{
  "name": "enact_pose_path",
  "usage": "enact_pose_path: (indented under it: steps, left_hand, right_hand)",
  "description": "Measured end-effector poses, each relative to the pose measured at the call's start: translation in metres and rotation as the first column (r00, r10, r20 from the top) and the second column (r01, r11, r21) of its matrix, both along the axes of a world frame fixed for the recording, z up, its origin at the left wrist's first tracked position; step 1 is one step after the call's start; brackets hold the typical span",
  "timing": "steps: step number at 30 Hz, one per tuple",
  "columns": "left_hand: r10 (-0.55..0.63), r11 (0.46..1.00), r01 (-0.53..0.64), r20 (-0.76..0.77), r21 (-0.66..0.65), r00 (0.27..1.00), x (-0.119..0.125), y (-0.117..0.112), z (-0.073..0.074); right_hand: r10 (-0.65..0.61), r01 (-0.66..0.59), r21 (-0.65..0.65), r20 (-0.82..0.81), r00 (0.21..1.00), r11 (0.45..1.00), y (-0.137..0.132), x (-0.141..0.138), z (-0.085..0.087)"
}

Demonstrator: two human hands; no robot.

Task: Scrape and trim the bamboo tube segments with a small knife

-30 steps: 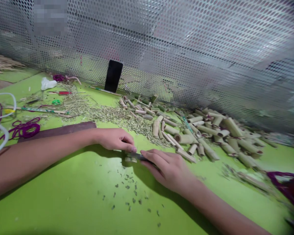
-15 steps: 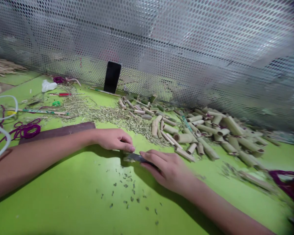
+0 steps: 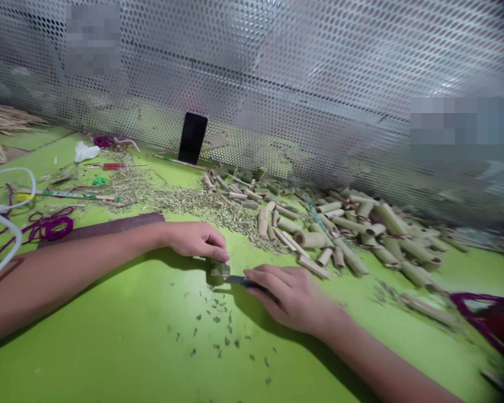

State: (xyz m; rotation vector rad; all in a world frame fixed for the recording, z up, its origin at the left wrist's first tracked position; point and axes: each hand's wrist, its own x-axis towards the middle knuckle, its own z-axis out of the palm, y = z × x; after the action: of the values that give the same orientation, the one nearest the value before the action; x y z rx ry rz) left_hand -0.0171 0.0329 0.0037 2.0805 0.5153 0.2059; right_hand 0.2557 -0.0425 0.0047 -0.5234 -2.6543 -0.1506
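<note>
Bamboo stub (image 3: 219,270) sits mid-frame, gripped in the curled fingers of our left hand (image 3: 195,240), just above the bench (image 3: 109,364). Our right hand (image 3: 292,296) closes on a knife (image 3: 244,281), its blade lying leftward, tip just beside the stub; earlier it crossed the stub.

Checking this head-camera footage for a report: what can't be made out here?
- Dark metal knife: its handle end is hidden inside the right hand.
- Short green bamboo piece: its upper part is hidden by the left hand.
- Purple cord: blurred and cut off by the right edge.
- Perforated metal mesh: two patches are pixelated.
</note>
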Motion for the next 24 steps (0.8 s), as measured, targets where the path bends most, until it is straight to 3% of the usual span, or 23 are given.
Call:
enact_pose_path:
  steps: [3,8,17,24]
  left_hand:
    - [0.012,1.000,-0.012,-0.002,0.010,1.000,0.002,-0.001,-0.002]
    - [0.017,1.000,-0.017,0.019,0.011,1.000,0.004,-0.002,-0.005]
    - [-0.006,1.000,0.006,0.026,-0.013,1.000,0.002,0.000,-0.003]
    - [-0.013,1.000,0.013,0.022,-0.001,1.000,0.000,0.000,0.003]
  right_hand:
    - [-0.069,0.070,0.076,-0.018,0.997,0.995,0.001,-0.004,0.003]
    - [-0.117,0.116,0.049,0.007,0.993,0.992,-0.001,-0.014,0.005]
    - [-0.033,0.033,0.034,-0.009,0.999,0.999,0.004,-0.012,-0.001]
    - [0.027,-0.034,0.068,0.113,0.993,0.997,0.001,-0.007,0.001]
